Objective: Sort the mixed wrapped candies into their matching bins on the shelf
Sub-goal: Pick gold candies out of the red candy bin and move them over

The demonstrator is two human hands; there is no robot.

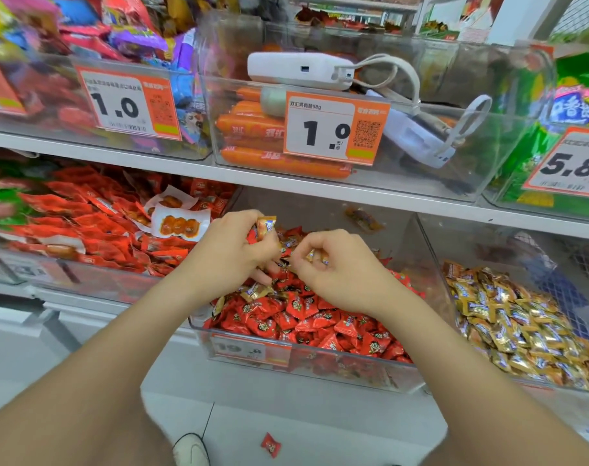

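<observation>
A clear bin on the lower shelf is filled with red wrapped candies, with a few gold wrapped candies mixed in. Both my hands are over this bin. My left hand grips a gold candy with others tucked in the curled fingers. My right hand pinches another gold candy just above the pile. To the right, a second clear bin holds gold wrapped candies.
A bin of red snack packets sits to the left. The upper shelf carries bins with sausages, a white power bank with cable, and price tags. One red candy lies on the floor by a white shoe.
</observation>
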